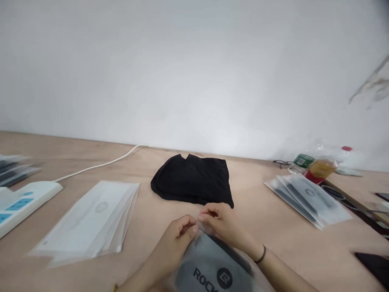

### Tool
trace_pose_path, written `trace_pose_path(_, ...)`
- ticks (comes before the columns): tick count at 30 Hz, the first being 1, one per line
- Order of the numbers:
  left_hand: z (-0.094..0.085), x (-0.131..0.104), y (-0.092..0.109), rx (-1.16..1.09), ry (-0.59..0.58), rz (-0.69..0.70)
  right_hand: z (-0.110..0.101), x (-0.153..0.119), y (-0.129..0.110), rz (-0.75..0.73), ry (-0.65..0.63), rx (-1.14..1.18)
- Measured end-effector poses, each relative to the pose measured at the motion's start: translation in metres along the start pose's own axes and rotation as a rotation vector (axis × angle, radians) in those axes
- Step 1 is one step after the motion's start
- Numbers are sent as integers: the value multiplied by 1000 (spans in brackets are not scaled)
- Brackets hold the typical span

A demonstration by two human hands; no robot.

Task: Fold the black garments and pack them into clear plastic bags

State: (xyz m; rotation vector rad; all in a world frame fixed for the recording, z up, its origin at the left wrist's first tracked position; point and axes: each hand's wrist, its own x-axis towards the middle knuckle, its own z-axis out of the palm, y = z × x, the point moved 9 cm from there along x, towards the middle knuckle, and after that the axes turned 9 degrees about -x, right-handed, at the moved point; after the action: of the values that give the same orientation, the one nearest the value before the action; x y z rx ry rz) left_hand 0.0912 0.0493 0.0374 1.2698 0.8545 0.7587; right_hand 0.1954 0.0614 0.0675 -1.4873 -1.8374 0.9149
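Observation:
My left hand and my right hand are close together at the lower middle, each pinching the top edge of a frosted plastic bag. Dark printed letters and a round logo show on the bag, and something dark lies inside it. The bag's lower part runs out of the frame. Just beyond my hands a black cloth piece lies flat on the wooden table.
Frosted bags lie fanned at left, beside a white power strip with a cable. Filled bags lie at right, near bottles and glasses. More packets sit far left, a black item lower right.

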Motion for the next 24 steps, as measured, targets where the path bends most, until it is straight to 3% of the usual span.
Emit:
trace_pose_path(3, -15, -2, 10, 171, 114, 68, 1, -4, -6, -55, 28, -122)
trace_pose_path(8, -83, -14, 39, 516, 441, 220, -14, -44, 27, 49, -33, -250)
trace_pose_path(10, -96, -17, 45, 612, 503, 251, -22, -54, 34, 74, -69, -206)
trace_pose_path(12, -89, -15, 47, 681, 469, 280, -30, -53, 23, -1, -30, -125)
trace_pose_path(14, -67, -10, 49, 713, 382, 311, -32, -44, 1, -110, -10, -65)
trace_pose_path(17, -36, -5, 55, 774, 279, 343, -11, -30, -19, -169, -171, -22)
trace_pose_path(21, -24, -4, 62, 867, 240, 357, 12, -29, -12, -90, -395, 216)
trace_pose_path(24, -30, -5, 64, 832, 270, 356, 14, -31, 9, 68, -402, 350)
